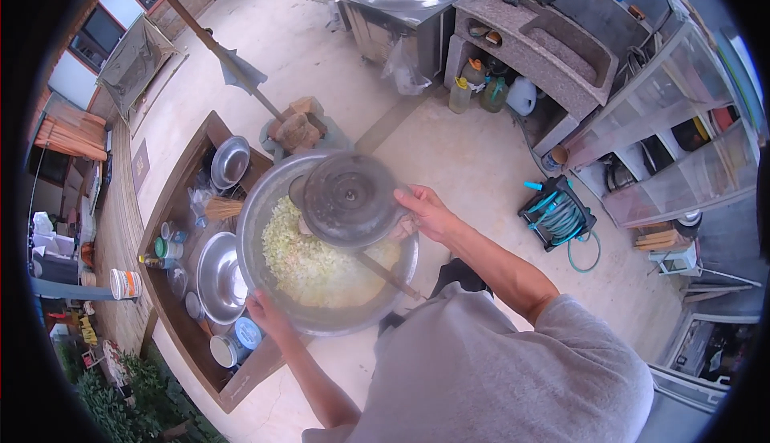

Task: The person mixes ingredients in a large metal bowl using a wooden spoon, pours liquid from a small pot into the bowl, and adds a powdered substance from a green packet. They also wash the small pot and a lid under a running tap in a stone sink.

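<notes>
A large metal basin [250, 238] holds pale chopped food [281, 246] and a yellowish, creamy layer. My right hand [423, 213] grips the right edge of a round dark metal lid [337, 202], raised over the basin's upper part. My left hand [265, 310] is closed on the basin's lower-left rim. A long-handled utensil [385, 274] slants out of the food toward the lower right, partly hidden under the lid.
A wooden counter [224, 388] at left bears steel bowls [218, 278], jars and a brush [223, 207]. Behind are a stone sink [561, 46], a metal stove [377, 30], plastic jugs [522, 96] and a pole [196, 26]. A hose reel [557, 218] and shelving [682, 162] stand right.
</notes>
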Demonstrator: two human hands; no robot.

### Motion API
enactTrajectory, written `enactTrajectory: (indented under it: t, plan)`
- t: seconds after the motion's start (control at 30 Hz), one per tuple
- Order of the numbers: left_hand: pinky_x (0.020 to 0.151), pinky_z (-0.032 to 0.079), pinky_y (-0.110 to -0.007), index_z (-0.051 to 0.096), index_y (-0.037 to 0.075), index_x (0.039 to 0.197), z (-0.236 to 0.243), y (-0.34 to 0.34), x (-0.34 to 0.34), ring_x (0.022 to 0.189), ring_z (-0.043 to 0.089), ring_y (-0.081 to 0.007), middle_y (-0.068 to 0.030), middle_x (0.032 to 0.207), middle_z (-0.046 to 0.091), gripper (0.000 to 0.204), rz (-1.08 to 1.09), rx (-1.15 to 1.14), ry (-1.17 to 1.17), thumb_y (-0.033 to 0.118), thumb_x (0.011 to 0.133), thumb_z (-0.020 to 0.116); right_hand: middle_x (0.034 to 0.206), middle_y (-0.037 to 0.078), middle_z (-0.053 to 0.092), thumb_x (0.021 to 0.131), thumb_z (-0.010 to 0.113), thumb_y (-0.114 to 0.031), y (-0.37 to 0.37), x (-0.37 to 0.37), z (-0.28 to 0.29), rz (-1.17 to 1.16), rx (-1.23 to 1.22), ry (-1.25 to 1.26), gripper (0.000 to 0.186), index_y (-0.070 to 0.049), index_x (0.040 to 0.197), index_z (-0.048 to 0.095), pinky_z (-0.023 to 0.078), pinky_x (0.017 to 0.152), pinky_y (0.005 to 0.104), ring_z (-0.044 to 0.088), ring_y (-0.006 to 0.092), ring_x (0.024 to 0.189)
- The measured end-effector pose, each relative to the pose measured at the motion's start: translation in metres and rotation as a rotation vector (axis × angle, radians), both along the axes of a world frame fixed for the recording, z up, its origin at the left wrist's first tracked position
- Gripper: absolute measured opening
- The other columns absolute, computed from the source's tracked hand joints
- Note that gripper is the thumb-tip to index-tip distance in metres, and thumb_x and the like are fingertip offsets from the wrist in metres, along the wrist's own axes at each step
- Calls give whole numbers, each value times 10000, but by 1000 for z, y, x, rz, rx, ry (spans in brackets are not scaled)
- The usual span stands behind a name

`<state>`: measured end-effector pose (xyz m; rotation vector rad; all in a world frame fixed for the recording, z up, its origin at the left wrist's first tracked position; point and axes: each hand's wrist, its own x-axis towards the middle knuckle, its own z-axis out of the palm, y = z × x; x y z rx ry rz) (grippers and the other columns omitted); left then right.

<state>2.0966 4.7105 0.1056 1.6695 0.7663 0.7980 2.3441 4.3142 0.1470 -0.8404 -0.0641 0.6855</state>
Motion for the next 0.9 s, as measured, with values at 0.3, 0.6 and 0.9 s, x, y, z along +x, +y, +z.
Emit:
enactTrajectory:
  t: [0.3, 0.6, 0.9]
  plan:
    - [874, 516, -342, 619, -21, 1114, -18, -354, 346, 944, 590, -156, -61, 1023, 645, 335, -164, -30, 54, 310, 1162, 605, 1142, 44, 796, 1122, 696, -338, -400, 272, 36, -169, -44, -40, 338, -22, 1240, 725, 613, 942, 320, 742, 114, 999]
    - [816, 505, -343, 626, -4, 1050, -78, -648, 787, 885, 571, -142, -25, 942, 617, 348, -475, -18, 107, 328, 1152, 612, 1225, 79, 782, 1116, 706, -314, -727, 528, -9, -565, -112, -16, 372, 3, 1309, 700, 612, 982, 344, 746, 156, 1088]
    - [739, 480, -298, 619, 25, 1049, -159, -944, 1287, 825, 553, -85, -5, 899, 626, 305, -901, -119, 80, 314, 1134, 660, 1263, 121, 785, 1139, 653, -300, -973, 858, -74, -956, -226, 65, 396, 23, 1367, 675, 617, 1020, 371, 764, 201, 1133]
